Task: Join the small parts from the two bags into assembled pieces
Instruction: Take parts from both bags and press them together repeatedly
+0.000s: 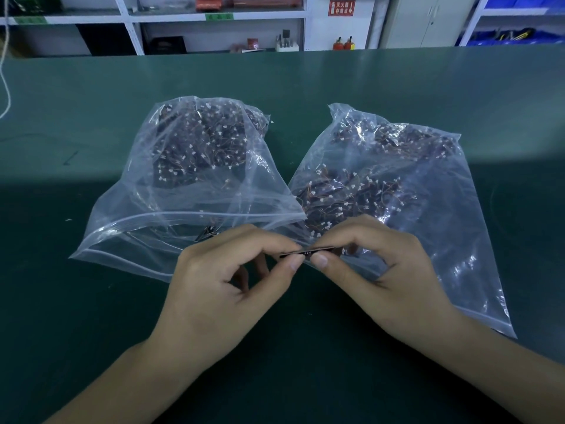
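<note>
Both-handed, thin dark strip (306, 251) pinched

Legible markings: one wall sign only.
Red sign (342, 7) on the back wall carries white Chinese characters; green shelf labels (219, 16) are illegible.

There is one view only, from a camera worn on the person's head. It looks forward and down over a green table (91, 301). Both forearms enter from the bottom edge, and the left hand (220, 289) and right hand (382, 273) meet near the middle of the picture, close to the lens. Two clear bags (195, 179) lie just behind them. Farther away, along the top edge, stand white shelves (131, 32). The wide lens bends the table's far edge.
</note>
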`<state>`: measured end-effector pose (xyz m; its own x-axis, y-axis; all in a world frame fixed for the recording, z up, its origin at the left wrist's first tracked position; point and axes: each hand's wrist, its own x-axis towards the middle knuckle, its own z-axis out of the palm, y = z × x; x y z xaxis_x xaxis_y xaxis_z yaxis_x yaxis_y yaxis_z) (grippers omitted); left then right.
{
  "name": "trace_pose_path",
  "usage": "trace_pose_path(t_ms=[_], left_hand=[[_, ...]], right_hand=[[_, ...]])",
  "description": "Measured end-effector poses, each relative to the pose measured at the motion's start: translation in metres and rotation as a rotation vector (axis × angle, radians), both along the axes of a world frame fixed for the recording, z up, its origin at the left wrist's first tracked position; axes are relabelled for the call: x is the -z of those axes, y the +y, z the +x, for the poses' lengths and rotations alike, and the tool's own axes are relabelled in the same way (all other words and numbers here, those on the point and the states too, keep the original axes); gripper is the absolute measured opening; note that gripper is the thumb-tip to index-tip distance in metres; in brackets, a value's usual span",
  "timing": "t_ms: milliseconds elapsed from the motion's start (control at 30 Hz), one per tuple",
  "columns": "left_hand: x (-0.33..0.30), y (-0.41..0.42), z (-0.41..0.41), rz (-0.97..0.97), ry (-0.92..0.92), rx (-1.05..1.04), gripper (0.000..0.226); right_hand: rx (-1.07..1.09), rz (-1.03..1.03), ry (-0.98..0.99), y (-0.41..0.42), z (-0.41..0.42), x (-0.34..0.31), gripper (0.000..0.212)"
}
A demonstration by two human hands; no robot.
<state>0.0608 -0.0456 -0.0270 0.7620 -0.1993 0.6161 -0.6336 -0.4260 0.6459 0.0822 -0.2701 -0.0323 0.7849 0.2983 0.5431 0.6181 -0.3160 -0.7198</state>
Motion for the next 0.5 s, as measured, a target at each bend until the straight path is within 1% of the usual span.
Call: trace_pose_path(t_ms=[200, 333, 500], left_hand=[[-0.0003, -0.0009, -0.0002, -0.016, -0.023, 0.034, 0.007], [-0.0002, -0.0024, -0.0022, -0.064, -0.002, -0.011, 0.011], [-0.0024, -0.0037, -0.0021, -0.061, 0.003, 0.002, 0.006]], right_hand=[[0.006, 0.073, -0.025, 0.0009, -0.0029, -0.0075, 0.009], [-0.01, 0.073, -0.041, 0.0026, -0.004, -0.009, 0.006], [0.003, 0.078, -0.035, 0.0026, -0.005, -0.0091, 0.009]])
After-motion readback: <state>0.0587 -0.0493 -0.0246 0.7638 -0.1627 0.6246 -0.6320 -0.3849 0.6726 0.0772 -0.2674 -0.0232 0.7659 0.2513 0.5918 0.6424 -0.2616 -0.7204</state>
